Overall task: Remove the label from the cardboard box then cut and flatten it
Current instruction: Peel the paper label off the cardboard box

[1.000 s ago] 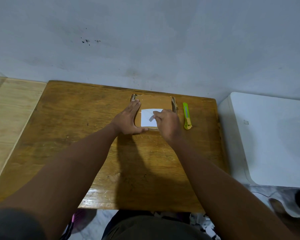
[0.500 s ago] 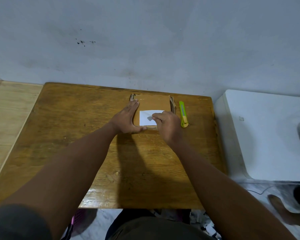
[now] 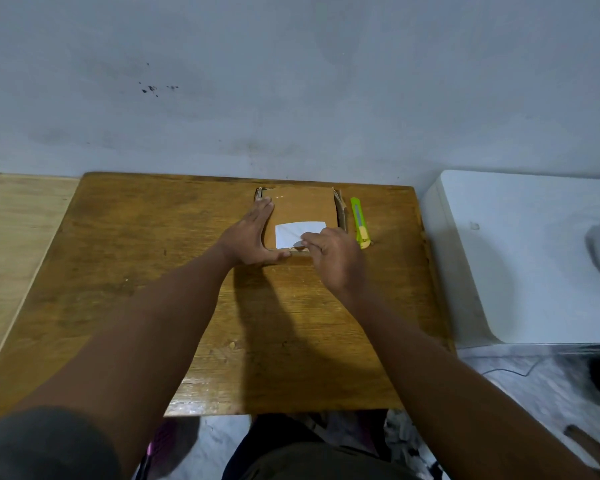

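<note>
Now left hand flat against box; right hand pinching label.

Dim, flat light here, coming from above and behind the person: their arms throw a broad dark shadow down the wooden table. A soft sheen sits on its near edge. Wide-angle bending bows the borders, and the lower right corner smears with blur.
</note>
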